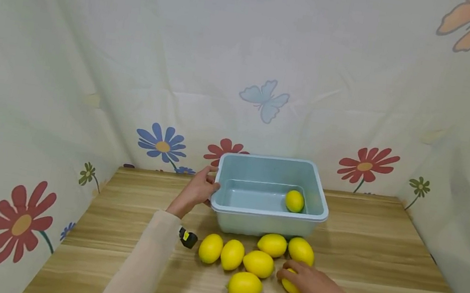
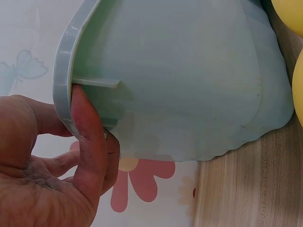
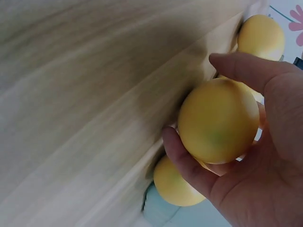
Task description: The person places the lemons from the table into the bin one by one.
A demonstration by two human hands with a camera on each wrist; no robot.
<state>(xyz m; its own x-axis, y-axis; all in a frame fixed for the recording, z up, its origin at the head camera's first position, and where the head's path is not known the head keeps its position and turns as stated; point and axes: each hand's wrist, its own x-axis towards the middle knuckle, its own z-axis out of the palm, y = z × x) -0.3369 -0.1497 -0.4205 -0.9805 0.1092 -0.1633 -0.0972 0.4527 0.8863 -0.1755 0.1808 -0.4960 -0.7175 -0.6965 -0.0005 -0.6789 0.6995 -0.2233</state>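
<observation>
My left hand (image 1: pixel 201 188) grips the left rim of a pale blue plastic basin (image 1: pixel 266 222). In the left wrist view, the fingers of the left hand (image 2: pixel 90 146) curl under the lip of the basin (image 2: pixel 184 85), the thumb on the other side. One yellow lemon (image 1: pixel 294 201) lies inside, toward the basin's right end. On the table in front, my right hand (image 1: pixel 317 291) curls round another lemon (image 1: pixel 290 285). Seen from the right wrist, this lemon (image 3: pixel 218 120) sits between thumb and fingers, close to the wood.
Several more lemons (image 1: pixel 244 287) lie loose between the hands, in front of the basin. The wood-grain table (image 1: pixel 367 237) meets a white cloth backdrop (image 1: pixel 202 60) printed with flowers and butterflies, which also hangs at both sides. A black device (image 1: pixel 188 238) sits at my left wrist.
</observation>
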